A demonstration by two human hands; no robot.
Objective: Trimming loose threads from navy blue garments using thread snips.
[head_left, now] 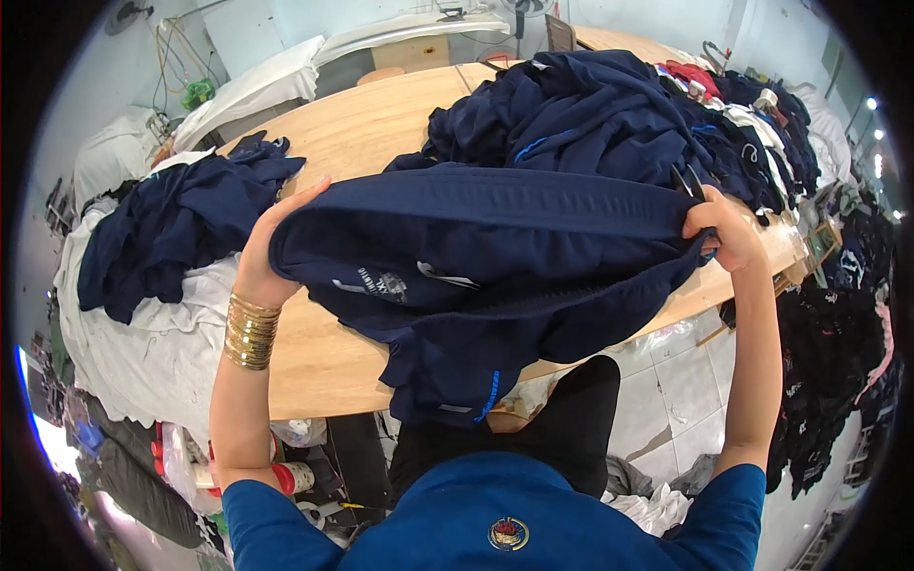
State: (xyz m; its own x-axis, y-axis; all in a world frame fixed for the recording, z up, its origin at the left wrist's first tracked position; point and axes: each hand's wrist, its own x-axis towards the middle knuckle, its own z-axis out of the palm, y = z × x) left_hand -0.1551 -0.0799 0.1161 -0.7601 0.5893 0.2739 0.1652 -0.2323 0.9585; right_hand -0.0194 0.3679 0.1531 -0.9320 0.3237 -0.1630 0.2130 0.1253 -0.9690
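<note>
Nearest, the person's blue shirt (428,504) and dark-clad leg (590,404) are at the near edge of the surface (309,357). Just above, a navy garment (533,247) is held up between both hands, its waistband spread wide and pale print showing inside. The left hand (265,246) is partly open, bracing the left end of the band; the right hand (724,231) is closed on the right end, with what look like small dark scissors (689,183) pointing up from it. The step in hand seems to be checking the band; the next move probably calls for keeping the cloth taut and those blades off it. Farther left, navy clothes (181,224) lie on white cloth (129,357); beyond the garment rises a larger navy heap (590,119), with red cloth (690,74) at far right.
</note>
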